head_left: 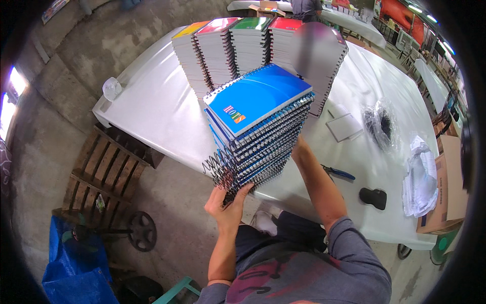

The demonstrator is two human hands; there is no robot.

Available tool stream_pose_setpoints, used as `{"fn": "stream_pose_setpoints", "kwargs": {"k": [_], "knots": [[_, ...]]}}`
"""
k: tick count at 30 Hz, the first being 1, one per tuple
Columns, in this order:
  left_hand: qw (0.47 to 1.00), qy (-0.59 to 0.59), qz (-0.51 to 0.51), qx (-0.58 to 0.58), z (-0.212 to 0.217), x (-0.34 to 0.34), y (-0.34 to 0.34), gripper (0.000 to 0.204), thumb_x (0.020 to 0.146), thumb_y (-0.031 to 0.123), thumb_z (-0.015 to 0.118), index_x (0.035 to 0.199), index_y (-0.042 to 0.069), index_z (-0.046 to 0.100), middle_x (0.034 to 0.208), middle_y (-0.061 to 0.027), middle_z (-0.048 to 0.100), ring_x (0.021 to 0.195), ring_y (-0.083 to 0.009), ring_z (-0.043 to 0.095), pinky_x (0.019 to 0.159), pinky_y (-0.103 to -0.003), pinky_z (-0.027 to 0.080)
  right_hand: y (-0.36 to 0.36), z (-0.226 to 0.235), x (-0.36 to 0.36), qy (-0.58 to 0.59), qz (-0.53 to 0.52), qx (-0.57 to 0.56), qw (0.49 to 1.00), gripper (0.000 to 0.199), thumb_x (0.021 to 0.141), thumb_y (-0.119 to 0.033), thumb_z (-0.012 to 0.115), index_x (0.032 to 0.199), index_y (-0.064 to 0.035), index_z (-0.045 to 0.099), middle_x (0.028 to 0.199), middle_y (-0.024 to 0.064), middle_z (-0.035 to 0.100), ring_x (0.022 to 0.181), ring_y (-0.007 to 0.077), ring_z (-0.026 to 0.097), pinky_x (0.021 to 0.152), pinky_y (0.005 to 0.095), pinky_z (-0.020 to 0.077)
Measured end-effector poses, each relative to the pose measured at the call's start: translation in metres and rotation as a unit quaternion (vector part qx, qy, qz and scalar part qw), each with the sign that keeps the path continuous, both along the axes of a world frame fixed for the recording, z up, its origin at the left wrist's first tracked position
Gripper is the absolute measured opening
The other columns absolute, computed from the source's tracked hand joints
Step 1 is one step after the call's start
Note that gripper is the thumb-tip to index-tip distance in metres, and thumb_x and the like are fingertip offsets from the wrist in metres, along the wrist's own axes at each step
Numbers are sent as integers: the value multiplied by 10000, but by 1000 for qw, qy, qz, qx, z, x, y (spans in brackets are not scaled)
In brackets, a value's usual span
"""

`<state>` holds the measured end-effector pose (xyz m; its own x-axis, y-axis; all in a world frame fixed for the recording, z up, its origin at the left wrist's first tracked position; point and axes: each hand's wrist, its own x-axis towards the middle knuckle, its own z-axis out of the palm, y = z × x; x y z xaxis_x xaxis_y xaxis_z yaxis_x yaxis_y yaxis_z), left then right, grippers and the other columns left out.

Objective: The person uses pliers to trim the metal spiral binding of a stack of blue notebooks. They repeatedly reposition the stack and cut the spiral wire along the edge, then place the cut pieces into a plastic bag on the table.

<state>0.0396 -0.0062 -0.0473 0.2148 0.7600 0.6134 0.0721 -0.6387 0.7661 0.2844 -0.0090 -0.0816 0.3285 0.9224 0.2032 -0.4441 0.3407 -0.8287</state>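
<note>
A tall stack of blue spiral notebooks [263, 96] stands near the table's front edge, its black coil spines turned toward me and to the right. Loose black coil ends stick out at its lower left. My left hand [228, 205] grips the stack's bottom front corner, thumb on the near side. At the right side, my right hand [300, 146] is against the stack, with its fingers hidden behind the notebooks. Behind stand stacks of spiral notebooks with yellow [190, 50], red [216, 50] and green [249, 45] covers, then another red one and one partly blurred.
The white-covered table [147, 111] carries blue-handled pliers [340, 173], a black object [373, 198], a small white pad [345, 126] and plastic-wrapped black coil [382, 124]. A cardboard box [445, 187] is at right. A wooden pallet [104, 175] lies left; another person [306, 9] is beyond.
</note>
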Motion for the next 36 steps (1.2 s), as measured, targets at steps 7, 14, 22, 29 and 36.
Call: {"fn": "stream_pose_setpoints", "kwargs": {"k": [7, 14, 22, 29, 36], "knots": [[996, -48, -35, -60, -12, -1, 3, 290, 686, 17, 798, 948, -37, 687, 809, -71, 701, 665, -74, 586, 631, -229, 474, -3, 0, -3, -34, -16, -25, 999, 441, 951, -337, 407, 1243, -22, 506, 1185, 93, 574, 1059, 186, 542, 929, 335, 435], [994, -48, -52, -86, -10, -4, 2, 247, 718, -24, 754, 955, -54, 690, 822, -27, 677, 710, -63, 553, 680, -202, 454, -5, 1, -8, -63, -37, -42, 996, 473, 964, -369, 382, 1278, -30, 480, 1213, 81, 556, 1089, 171, 519, 951, 326, 414], [979, -97, -98, -150, -27, -17, 20, 359, 821, 101, 659, 1147, -35, 594, 1062, -106, 647, 919, -134, 584, 840, -275, 450, -14, 24, -25, -153, -111, -79, 979, 584, 973, -468, 331, 1353, -30, 402, 1308, 88, 491, 1185, 182, 457, 1007, 336, 368], [919, -263, -171, -239, 14, -1, 84, 976, 818, 785, 108, 1416, 36, 292, 1374, -191, 419, 1313, -287, 355, 1066, -419, 255, -23, 57, -35, -14, -84, 77, 993, 868, 878, -702, 134, 1430, -46, 269, 1383, 98, 425, 1266, 214, 401, 1058, 371, 324], [949, -222, -223, -9, 56, 59, 105, 1054, 738, 833, 249, 1446, 53, 202, 1403, -185, 321, 1238, -270, 409, 1043, -425, 353, -19, 84, -36, -31, -124, 248, 960, 986, 798, -792, 196, 1485, -118, -19, 1523, 85, 157, 1321, 225, 318, 1083, 391, 287]]}}
